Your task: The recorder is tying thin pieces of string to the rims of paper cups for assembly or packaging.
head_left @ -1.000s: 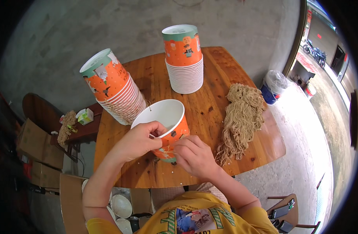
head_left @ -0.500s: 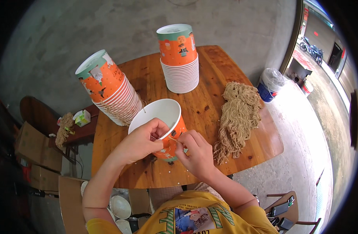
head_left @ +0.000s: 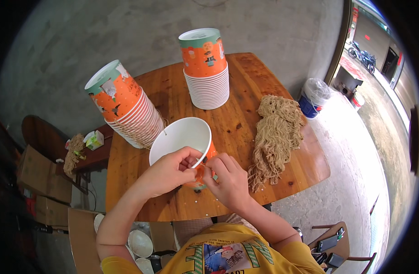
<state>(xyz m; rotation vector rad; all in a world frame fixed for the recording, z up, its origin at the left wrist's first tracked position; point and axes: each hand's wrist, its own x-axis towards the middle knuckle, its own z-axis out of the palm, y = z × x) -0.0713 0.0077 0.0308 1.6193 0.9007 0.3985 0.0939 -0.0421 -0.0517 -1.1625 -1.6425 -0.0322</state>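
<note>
A large orange paper bucket [head_left: 182,133] with a white inside stands tilted toward me near the table's front edge. My left hand [head_left: 169,172] grips its near rim, fingertips inside the mouth and thumb outside. Against the outer wall, just below the rim, my right hand [head_left: 227,179] is closed in a pinch on a thin tan cord, mostly hidden by the fingers. Another short bit of cord pokes out at the bucket's far-left rim. A thick bundle of tan cords [head_left: 275,141] lies on the table to the right.
Two upside-down stacks of matching buckets stand farther back: a leaning left stack [head_left: 123,105] with cords hanging along it, and an upright right stack [head_left: 206,68]. The wooden table [head_left: 237,132] has a rounded right corner. Cardboard boxes [head_left: 45,178] sit at left; a blue pail [head_left: 311,102] stands on the floor.
My right fingers have moved slightly up and left, closer to the bucket's rim and my left fingertips. The bucket now shows more of its inside. My left hand keeps its hold.
</note>
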